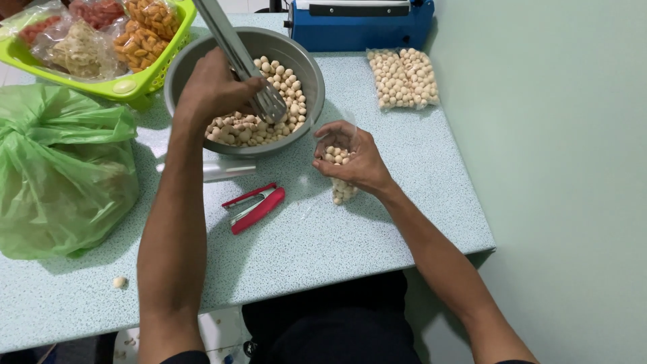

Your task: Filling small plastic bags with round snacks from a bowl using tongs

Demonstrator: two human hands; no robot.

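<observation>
My left hand (212, 91) grips metal tongs (244, 64) whose tips dip into a grey metal bowl (306, 71) of small round beige snack balls (259, 125). The bowl rests on a scale (226, 168). To the right of the bowl, my right hand (354, 158) holds open a small clear plastic bag (342, 189) partly filled with the same balls; the bag's bottom rests on the speckled table (377, 229).
A filled sealed bag of balls (403, 77) lies at the back right beside a blue sealing machine (360, 23). A red stapler (255, 207) lies in front of the bowl. A green plastic bag (60, 175) sits left, a green basket of packed snacks (101, 40) behind it. One loose ball (120, 282) lies near the front edge.
</observation>
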